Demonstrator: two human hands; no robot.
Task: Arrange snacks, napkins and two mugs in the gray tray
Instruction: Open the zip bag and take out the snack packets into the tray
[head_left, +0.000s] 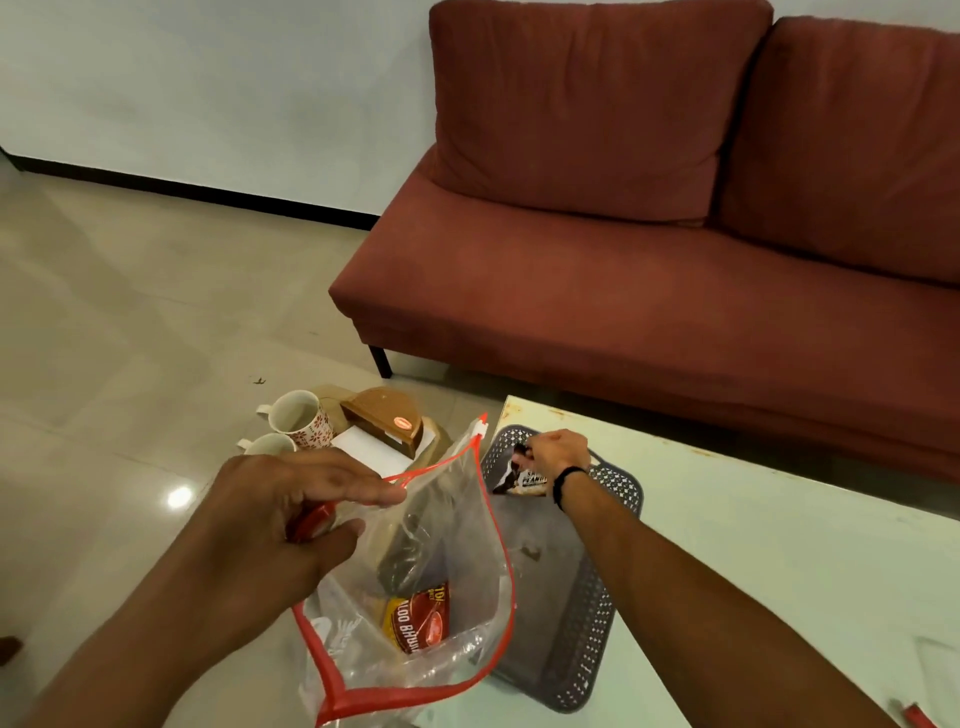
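From the head camera, the left hand (291, 512) pinched the red-edged rim of a clear zip bag (415, 587), holding its mouth open above the near edge of the table (779, 561). Inside the bag lay a red and yellow snack packet (418, 616) and a darker packet above it, not yet taken out. The right hand (556, 452) was closed on a dark peanut packet (522, 480) and had it low over the far end of the gray tray (587, 623), which sat on the table just beside the bag. Whether the packet already touched the tray floor could not be told.

The step in hand looked to be laying this first snack down. Doing it well would mean setting it flat against the far wall of the tray, so that room was left for the other packets, the napkins and both mugs. The left hand would do best to keep the bag mouth wide and steady, ready for the next reach.

The two mugs (304, 418) and a brown holder with white napkins (387, 426) stood on a low surface beyond the bag, left of the table and well apart from the tray. Most of the task appeared to be ahead.
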